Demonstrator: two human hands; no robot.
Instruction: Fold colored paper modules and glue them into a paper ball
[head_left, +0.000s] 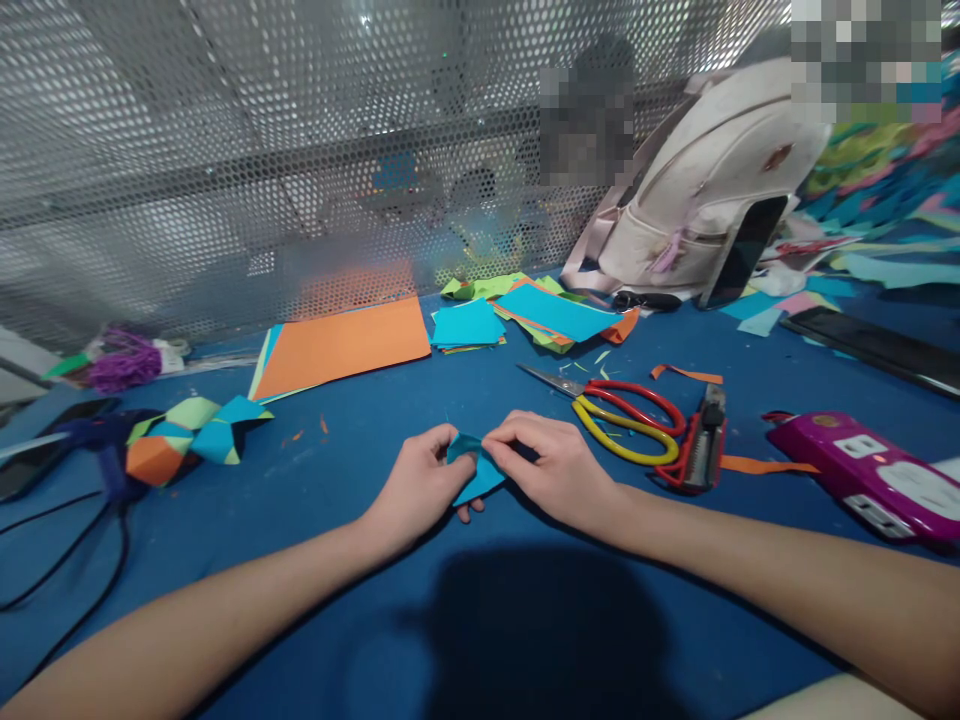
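Note:
A small blue piece of folded paper (480, 482) is held between my two hands, just above the blue table. My left hand (426, 480) grips its left side, thumb on top and fingers underneath. With thumb and forefinger, my right hand (551, 465) pinches its upper right edge. To the right of my right hand lie scissors (626, 410) with one red and one yellow handle, blades pointing up and left. A red box cutter (701, 440) rests against their handles. Left of my hands sits a folded paper model (195, 438) in orange, green and blue.
Orange sheets (345, 345), a stack of blue squares (469, 323) and more coloured paper (559, 310) lie along a perforated metal screen (300, 200). A purple power strip (874, 475), a backpack (697, 190) and a propped phone (746, 250) are right; a glue gun (112, 450) with cables is left.

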